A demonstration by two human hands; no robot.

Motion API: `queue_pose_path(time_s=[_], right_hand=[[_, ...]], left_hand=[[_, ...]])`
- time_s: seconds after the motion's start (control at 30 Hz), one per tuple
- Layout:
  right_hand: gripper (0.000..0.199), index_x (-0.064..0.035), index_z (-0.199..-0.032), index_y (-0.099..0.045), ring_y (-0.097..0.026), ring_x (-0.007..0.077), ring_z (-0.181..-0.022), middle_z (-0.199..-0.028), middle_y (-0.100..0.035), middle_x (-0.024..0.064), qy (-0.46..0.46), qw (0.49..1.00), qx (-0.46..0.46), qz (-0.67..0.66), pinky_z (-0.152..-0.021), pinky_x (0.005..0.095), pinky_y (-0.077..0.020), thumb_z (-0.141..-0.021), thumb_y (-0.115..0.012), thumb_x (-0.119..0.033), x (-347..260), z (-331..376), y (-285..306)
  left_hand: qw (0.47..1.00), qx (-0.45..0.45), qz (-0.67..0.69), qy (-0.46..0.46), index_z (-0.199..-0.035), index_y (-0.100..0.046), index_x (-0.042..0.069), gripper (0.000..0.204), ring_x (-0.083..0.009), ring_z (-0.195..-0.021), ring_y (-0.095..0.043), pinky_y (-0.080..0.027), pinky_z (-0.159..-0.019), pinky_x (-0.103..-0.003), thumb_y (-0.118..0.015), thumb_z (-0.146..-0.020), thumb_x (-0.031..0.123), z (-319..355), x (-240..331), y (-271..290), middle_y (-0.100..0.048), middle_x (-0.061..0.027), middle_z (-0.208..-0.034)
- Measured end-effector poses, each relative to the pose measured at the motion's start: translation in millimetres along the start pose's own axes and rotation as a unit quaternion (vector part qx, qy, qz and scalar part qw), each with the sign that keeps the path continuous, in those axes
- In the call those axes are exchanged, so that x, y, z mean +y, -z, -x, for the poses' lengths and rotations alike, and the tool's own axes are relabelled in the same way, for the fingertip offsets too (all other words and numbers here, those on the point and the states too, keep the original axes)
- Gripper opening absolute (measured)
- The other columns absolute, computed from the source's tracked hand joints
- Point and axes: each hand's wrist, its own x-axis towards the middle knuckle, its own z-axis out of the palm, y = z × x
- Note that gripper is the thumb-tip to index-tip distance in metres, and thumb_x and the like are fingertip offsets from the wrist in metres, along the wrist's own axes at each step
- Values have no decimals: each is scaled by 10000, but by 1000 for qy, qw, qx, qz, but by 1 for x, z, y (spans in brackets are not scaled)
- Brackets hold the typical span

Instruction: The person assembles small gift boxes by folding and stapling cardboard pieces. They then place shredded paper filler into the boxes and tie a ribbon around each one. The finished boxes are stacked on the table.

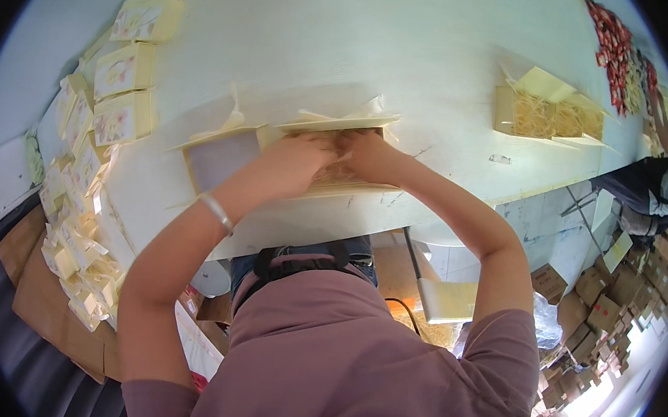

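Note:
A cream gift box (339,193) lies on the white table in front of me, its lid raised on the far side. My left hand (307,156) and my right hand (369,155) are both inside it, close together. Their fingers curl into straw-coloured shredded paper (335,174), and the fingertips are partly hidden in it. Directly left of this box stands a second cream box (219,160), with its lid up and a pale, bare bottom showing. A silver bracelet circles my left wrist.
Two open boxes filled with shredded paper (538,114) stand at the right of the table (407,51). Closed floral-lidded boxes (127,70) are stacked along the left edge. Small red packets (610,42) lie far right, near another person (645,184). Cardboard cartons (598,304) pile up beyond.

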Motion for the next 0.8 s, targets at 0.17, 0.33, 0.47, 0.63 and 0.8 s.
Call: queue_pose_path(time_s=[0.17, 0.33, 0.47, 0.63, 0.8], right_hand=[[180, -43, -916, -624, -558, 235, -875, -977, -578, 93, -105, 911, -160, -365, -776, 337, -447, -769, -555, -119, 12, 9, 49], [182, -56, -930, -624, -555, 203, -818, -966, -554, 75, -354, 862, -5, -363, -728, 313, -453, -775, -550, -116, 57, 62, 55], [125, -55, -875, -615, -545, 199, -735, -861, -543, 71, -341, 903, 104, -240, -668, 322, -450, -781, -547, -101, 47, 49, 14], [84, -31, -788, -605, -522, 206, -691, -756, -520, 80, -371, 853, 186, -317, -631, 302, -438, -753, -604, -107, 57, 63, 21], [152, 19, -747, -602, -525, 117, -598, -703, -580, 53, -326, 731, 31, -598, -570, 249, -440, -790, -624, -125, 21, 83, 116]], left_hand=[[961, -208, -179, 34, -891, -618, 68, 179, -287, -927, -539, -435, -803, -355, -543, -730, 92, -27, -6, -21, -583, -99, -944], [992, -81, -100, 11, -869, -612, 59, 148, -290, -870, -544, -444, -748, -390, -555, -740, 106, -11, 3, 3, -562, -97, -893], [995, -63, 35, 65, -912, -606, 53, 179, -289, -914, -533, -435, -780, -388, -565, -774, 160, -1, 20, 24, -565, -104, -947], [993, 51, 105, -9, -1044, -571, 59, 260, -297, -930, -546, -445, -799, -352, -522, -796, 116, 44, 38, 33, -563, -118, -1069], [993, 76, 91, -2, -1091, -547, 70, 354, -290, -924, -554, -462, -778, -343, -496, -743, 29, 56, 38, -9, -564, -119, -1070]])
